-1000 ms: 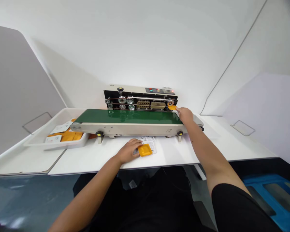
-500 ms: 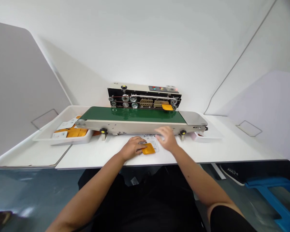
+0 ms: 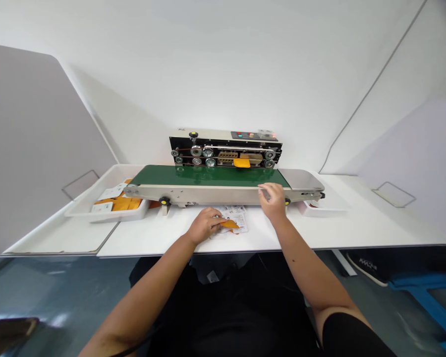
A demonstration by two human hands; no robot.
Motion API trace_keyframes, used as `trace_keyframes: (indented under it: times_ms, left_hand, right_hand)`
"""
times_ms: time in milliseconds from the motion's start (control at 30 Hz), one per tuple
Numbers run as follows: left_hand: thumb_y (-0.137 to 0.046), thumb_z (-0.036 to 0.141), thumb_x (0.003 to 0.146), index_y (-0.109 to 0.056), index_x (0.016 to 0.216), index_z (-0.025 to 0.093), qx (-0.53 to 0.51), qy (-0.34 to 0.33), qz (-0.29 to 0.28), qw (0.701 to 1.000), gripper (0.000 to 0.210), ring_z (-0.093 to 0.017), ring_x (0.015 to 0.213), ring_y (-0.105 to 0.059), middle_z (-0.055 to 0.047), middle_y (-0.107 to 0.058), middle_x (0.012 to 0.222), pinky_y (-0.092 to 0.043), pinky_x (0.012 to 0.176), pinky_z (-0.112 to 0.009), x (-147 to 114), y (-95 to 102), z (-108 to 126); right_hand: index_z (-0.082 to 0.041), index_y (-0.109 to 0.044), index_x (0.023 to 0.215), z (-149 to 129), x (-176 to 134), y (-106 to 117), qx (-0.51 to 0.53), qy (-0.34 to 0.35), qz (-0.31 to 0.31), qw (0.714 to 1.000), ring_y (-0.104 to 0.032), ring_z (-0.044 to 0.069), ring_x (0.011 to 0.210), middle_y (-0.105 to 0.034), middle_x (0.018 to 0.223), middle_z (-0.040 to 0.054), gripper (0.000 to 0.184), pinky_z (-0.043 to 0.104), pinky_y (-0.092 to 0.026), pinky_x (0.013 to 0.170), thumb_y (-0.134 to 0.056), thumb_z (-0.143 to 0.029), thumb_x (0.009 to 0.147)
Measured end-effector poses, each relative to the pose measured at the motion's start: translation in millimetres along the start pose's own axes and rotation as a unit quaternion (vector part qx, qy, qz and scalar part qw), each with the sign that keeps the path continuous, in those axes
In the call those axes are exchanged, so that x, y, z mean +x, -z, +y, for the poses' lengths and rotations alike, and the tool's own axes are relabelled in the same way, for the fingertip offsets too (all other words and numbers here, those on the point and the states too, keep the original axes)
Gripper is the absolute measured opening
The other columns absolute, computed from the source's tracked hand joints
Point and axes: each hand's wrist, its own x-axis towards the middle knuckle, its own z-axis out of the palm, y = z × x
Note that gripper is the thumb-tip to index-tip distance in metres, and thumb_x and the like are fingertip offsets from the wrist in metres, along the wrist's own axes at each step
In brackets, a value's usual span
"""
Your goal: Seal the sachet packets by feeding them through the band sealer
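Observation:
My left hand (image 3: 205, 226) is closed on a small orange packet (image 3: 229, 224), pinched at its left side and tilted above printed white sheets (image 3: 238, 216) on the table. My right hand (image 3: 273, 199) is raised at the front rail of the band sealer, its fingers curved and apart from the thumb, with nothing visible in them. The band sealer (image 3: 208, 194) has a green conveyor belt (image 3: 204, 176) along its front. A second orange packet (image 3: 241, 162) sticks out of the sealing head (image 3: 223, 151) above the belt.
At the left end of the belt stands a white bin (image 3: 78, 212) with several orange packets and white cards. Another white tray (image 3: 321, 212) sits partly under the right end. A blue stool (image 3: 427, 285) and a shoe (image 3: 367, 267) are on the floor at right.
My right hand has moved right and up, away from the sheets to the sealer's rail. My left hand has tilted its packet up. The packet in the sealer has travelled left.

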Motion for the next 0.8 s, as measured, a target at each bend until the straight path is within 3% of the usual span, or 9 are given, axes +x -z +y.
trace_keyframes:
  times_ms: [100, 167, 267, 333, 433, 533, 667, 800]
  left_hand:
    - [-0.058, 0.032, 0.096, -0.076, 0.107, 0.023, 0.001, 0.002, 0.006, 1.0, 0.023, -0.022, 0.089, -0.062, -0.011, -0.071, 0.097, -0.049, 0.08, -0.035, 0.6, 1.1, 1.9]
    - [-0.055, 0.031, 0.098, -0.074, 0.109, 0.021, 0.0, 0.015, 0.002, 1.0, 0.024, -0.022, 0.089, -0.063, -0.011, -0.071, 0.097, -0.049, 0.081, -0.035, 0.1, 1.8, 3.2]
    - [-0.051, 0.03, 0.099, -0.071, 0.108, 0.02, 0.001, 0.073, -0.007, 0.997, 0.024, -0.021, 0.087, -0.064, -0.009, -0.071, 0.091, -0.048, 0.083, -0.035, -2.7, 1.7, 4.5]
    - [-0.053, 0.033, 0.098, -0.068, 0.114, 0.02, -0.012, 0.132, 0.003, 0.991, 0.025, -0.021, 0.083, -0.064, -0.007, -0.07, 0.088, -0.049, 0.082, -0.034, -5.2, 1.5, 5.0]
    - [-0.054, 0.033, 0.096, -0.053, 0.137, 0.022, -0.091, 0.202, -0.006, 0.975, 0.042, -0.017, 0.075, -0.063, -0.002, -0.07, 0.086, -0.05, 0.075, -0.028, -7.4, 2.8, 5.8]
    - [-0.055, 0.032, 0.095, -0.043, 0.145, 0.022, -0.159, 0.226, -0.034, 0.961, 0.053, -0.014, 0.067, -0.06, 0.002, -0.067, 0.079, -0.048, 0.069, -0.025, -6.0, 5.2, 5.9]
    - [-0.057, 0.032, 0.092, -0.045, 0.142, 0.021, -0.194, 0.225, -0.051, 0.954, 0.052, -0.013, 0.065, -0.058, 0.002, -0.066, 0.077, -0.046, 0.067, -0.024, -3.2, 4.7, 4.2]
    - [-0.058, 0.033, 0.091, -0.049, 0.129, 0.019, -0.224, 0.229, -0.05, 0.946, 0.042, -0.013, 0.063, -0.058, 0.003, -0.065, 0.072, -0.045, 0.062, -0.023, -4.6, 1.3, 1.9]
  right_hand:
    - [-0.021, -0.072, 0.099, -4.5, 0.5, 0.0, 0.019, 0.007, -0.026, 0.999, -0.059, 0.026, 0.103, -0.069, 0.1, 0.0088, 0.019, 0.046, -0.045, 0.097, -0.057, -0.029, 0.091]
    - [-0.022, -0.071, 0.108, -17.0, -13.4, -5.9, 0.084, 0.035, -0.108, 0.99, -0.06, 0.026, 0.107, -0.068, 0.108, 0.0092, 0.023, 0.045, -0.045, 0.099, -0.059, -0.032, 0.091]
    - [-0.027, -0.066, 0.122, -39.1, -46.7, -23.8, 0.187, 0.035, -0.254, 0.948, -0.06, 0.027, 0.112, -0.067, 0.121, 0.0069, 0.037, 0.046, -0.046, 0.101, -0.065, -0.037, 0.087]
    - [-0.03, -0.066, 0.121, -49.4, -68.4, -39.8, 0.233, -0.073, -0.293, 0.924, -0.064, 0.028, 0.105, -0.07, 0.116, 0.0037, 0.036, 0.045, -0.051, 0.095, -0.066, -0.039, 0.086]
    - [-0.029, -0.065, 0.11, -54.6, -88.2, -61.2, 0.317, -0.295, -0.278, 0.857, -0.069, 0.024, 0.081, -0.073, 0.097, 0.0005, 0.028, 0.038, -0.058, 0.07, -0.062, -0.043, 0.086]
    - [-0.028, -0.062, 0.106, -52.2, -92.3, -70.8, 0.374, -0.37, -0.255, 0.812, -0.065, 0.019, 0.065, -0.071, 0.088, -0.0004, 0.03, 0.031, -0.054, 0.054, -0.065, -0.046, 0.082]
    - [-0.028, -0.063, 0.104, -50.0, -92.1, -67.7, 0.384, -0.375, -0.242, 0.808, -0.065, 0.019, 0.066, -0.07, 0.085, -0.0006, 0.03, 0.031, -0.054, 0.053, -0.067, -0.047, 0.08]
    - [-0.035, -0.069, 0.099, -50.6, -92.7, -58.8, 0.307, -0.341, -0.278, 0.844, -0.065, 0.022, 0.066, -0.066, 0.076, -0.002, 0.022, 0.037, -0.057, 0.053, -0.067, -0.046, 0.08]
